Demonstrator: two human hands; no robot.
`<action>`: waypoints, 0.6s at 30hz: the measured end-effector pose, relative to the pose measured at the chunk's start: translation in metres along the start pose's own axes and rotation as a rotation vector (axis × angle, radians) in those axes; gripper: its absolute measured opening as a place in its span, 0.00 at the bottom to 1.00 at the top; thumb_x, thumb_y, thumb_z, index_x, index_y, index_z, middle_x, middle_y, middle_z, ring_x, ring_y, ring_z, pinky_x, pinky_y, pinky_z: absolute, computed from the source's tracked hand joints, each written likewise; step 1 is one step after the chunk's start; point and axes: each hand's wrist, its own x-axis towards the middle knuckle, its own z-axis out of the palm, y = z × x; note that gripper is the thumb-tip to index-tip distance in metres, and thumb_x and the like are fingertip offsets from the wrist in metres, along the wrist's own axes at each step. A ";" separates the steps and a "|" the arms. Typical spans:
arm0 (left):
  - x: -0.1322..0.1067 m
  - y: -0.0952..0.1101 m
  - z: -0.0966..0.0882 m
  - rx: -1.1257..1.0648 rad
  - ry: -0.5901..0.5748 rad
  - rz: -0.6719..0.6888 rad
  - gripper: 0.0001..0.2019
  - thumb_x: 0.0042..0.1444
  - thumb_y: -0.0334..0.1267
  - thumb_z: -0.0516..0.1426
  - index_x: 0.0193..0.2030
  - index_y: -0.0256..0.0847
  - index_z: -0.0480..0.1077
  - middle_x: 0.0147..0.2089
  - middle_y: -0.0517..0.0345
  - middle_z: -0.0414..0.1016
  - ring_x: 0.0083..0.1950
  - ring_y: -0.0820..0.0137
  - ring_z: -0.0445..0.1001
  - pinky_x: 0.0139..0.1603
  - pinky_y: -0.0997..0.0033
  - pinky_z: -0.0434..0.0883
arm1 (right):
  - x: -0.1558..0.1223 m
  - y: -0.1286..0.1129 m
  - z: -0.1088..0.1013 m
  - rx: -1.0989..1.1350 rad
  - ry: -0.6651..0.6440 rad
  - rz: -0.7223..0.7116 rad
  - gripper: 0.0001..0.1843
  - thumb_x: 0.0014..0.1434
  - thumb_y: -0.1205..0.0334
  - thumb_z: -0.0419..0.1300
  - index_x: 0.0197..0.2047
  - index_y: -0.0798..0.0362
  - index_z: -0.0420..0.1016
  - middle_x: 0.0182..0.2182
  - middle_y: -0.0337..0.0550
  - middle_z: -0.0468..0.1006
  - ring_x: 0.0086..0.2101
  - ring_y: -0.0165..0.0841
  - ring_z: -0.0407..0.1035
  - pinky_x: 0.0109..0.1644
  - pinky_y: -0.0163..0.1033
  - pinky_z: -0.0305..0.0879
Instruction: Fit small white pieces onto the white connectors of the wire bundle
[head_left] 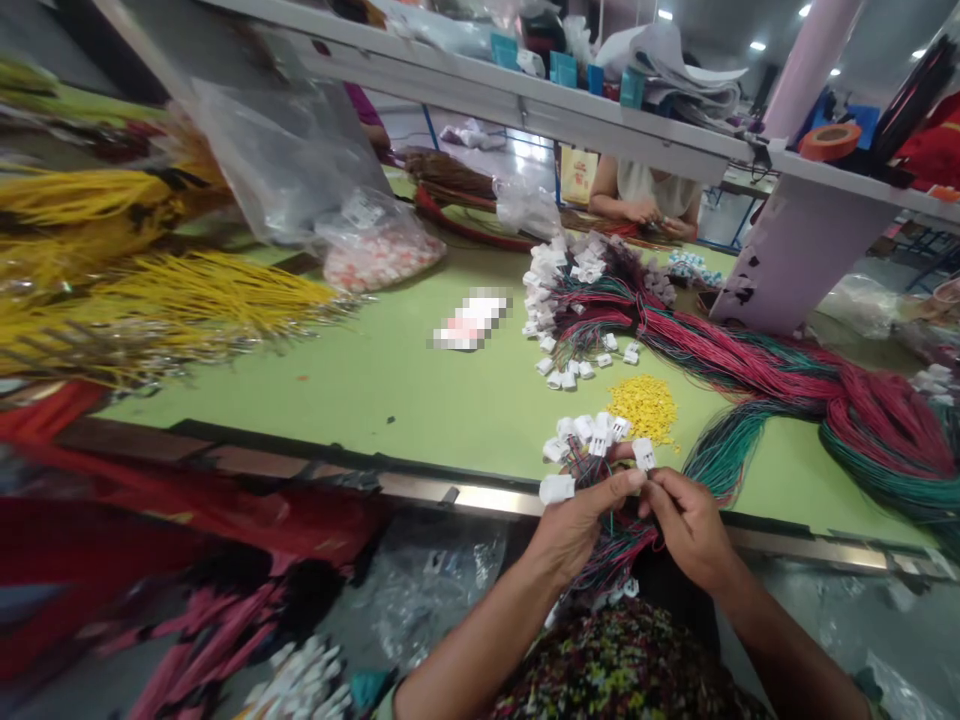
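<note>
My left hand point(577, 520) is closed around a bunch of red and green wires point(611, 555) that end in white plastic connectors point(592, 437). My right hand point(686, 520) pinches at the wires just below one white connector point(643, 453), fingertips meeting the left hand's. Both hands hover at the near edge of the green table point(420, 390). A small heap of yellow bits point(643, 407) lies on the table just beyond the hands.
A long bundle of red and green wires point(825, 400) with white connectors runs to the right. Yellow wire bundles point(150, 290) lie left, with plastic bags point(375, 250) behind them. A shelf point(570, 110) spans overhead on a pillar point(787, 250). Another person point(652, 195) works opposite.
</note>
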 end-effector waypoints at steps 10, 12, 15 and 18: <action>-0.006 0.001 -0.008 -0.011 -0.057 0.020 0.22 0.42 0.47 0.75 0.42 0.35 0.82 0.34 0.59 0.79 0.20 0.85 0.55 0.25 0.78 0.59 | 0.006 0.034 -0.041 -0.490 -0.023 -0.115 0.11 0.71 0.63 0.53 0.47 0.51 0.78 0.41 0.48 0.84 0.41 0.40 0.76 0.47 0.44 0.66; -0.008 0.001 -0.012 -0.062 -0.055 0.010 0.22 0.42 0.46 0.74 0.42 0.35 0.82 0.32 0.61 0.76 0.20 0.85 0.55 0.25 0.78 0.59 | 0.005 0.041 -0.048 -0.502 -0.092 -0.026 0.09 0.69 0.63 0.56 0.44 0.50 0.78 0.40 0.45 0.84 0.40 0.39 0.77 0.45 0.42 0.67; -0.010 -0.002 -0.014 -0.055 -0.021 0.020 0.21 0.43 0.44 0.74 0.42 0.34 0.81 0.31 0.61 0.74 0.21 0.84 0.56 0.24 0.78 0.58 | 0.011 0.039 -0.048 -0.450 -0.133 0.035 0.06 0.67 0.64 0.59 0.43 0.50 0.78 0.39 0.43 0.83 0.39 0.37 0.76 0.44 0.39 0.67; -0.012 -0.004 -0.012 0.020 0.038 0.085 0.21 0.44 0.44 0.73 0.42 0.34 0.79 0.32 0.60 0.74 0.22 0.83 0.57 0.23 0.79 0.56 | 0.023 0.033 -0.037 -0.433 -0.155 -0.003 0.06 0.66 0.67 0.60 0.42 0.50 0.79 0.39 0.42 0.80 0.37 0.34 0.75 0.43 0.37 0.67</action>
